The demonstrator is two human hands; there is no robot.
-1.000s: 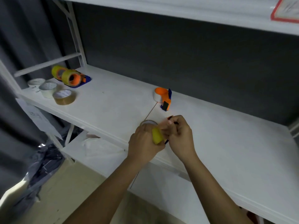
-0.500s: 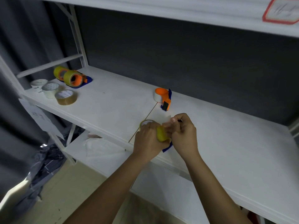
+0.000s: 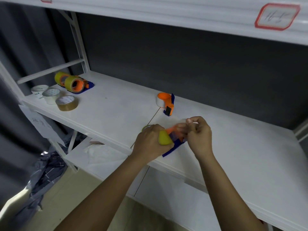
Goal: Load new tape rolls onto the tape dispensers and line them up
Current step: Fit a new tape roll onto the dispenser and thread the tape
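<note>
Holding a yellow roll (image 3: 164,138) on a blue and orange dispenser (image 3: 176,141), the left hand (image 3: 150,142) has its fingers curled round the roll, low in the middle of the view, right at the front edge of the white shelf (image 3: 116,110). The right hand (image 3: 199,133) is just at 3 o'clock from it, and its fingers look pinched on the clear end of the tape, though that part is blurry. This looks like the loading step, with the tape end being pulled through the dispenser. The next move likely needs a gentle, straight pull, so the sticky end does not fold or stick to the fingers. At 12 o'clock from the hands, near them, sits a second dispenser (image 3: 166,102) with a white roll on it. Far off at 10 o'clock, two loaded dispensers (image 3: 74,83) lie side by side, and three loose rolls (image 3: 55,97) sit just in front of them. Nothing lies between the hands and those. A red label (image 3: 276,16) is on the shelf above.
</note>
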